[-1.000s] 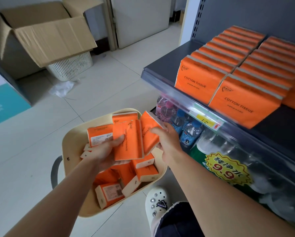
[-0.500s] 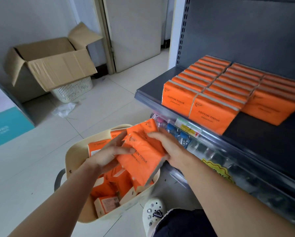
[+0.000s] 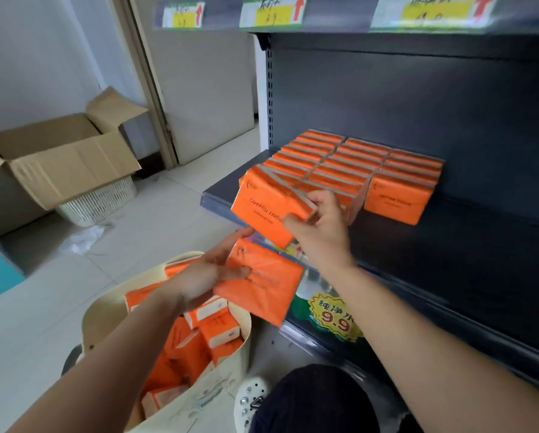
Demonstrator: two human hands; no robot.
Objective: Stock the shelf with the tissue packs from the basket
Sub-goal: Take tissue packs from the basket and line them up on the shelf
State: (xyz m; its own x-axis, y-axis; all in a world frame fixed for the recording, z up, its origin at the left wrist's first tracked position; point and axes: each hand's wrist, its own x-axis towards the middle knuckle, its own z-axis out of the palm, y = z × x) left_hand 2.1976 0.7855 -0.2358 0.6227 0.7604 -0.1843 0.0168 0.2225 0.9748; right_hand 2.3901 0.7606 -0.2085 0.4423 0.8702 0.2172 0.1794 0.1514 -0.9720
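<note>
Packs (image 3: 269,210) gripped in right hand (image 3: 319,228) — against shelf (image 3: 449,242) edge.

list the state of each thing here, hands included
right hand: holding a pack at the shelf front
left hand: holding a second pack over the basket
basket: still has packs inside
shelf: partly filled, three rows at left
box: open

I see orange plastic-wrapped tissue packs (image 3: 349,170) standing in rows at the dark shelf's (image 3: 449,232) front-left corner, more jumbled inside the cream basket (image 3: 106,310)
</note>
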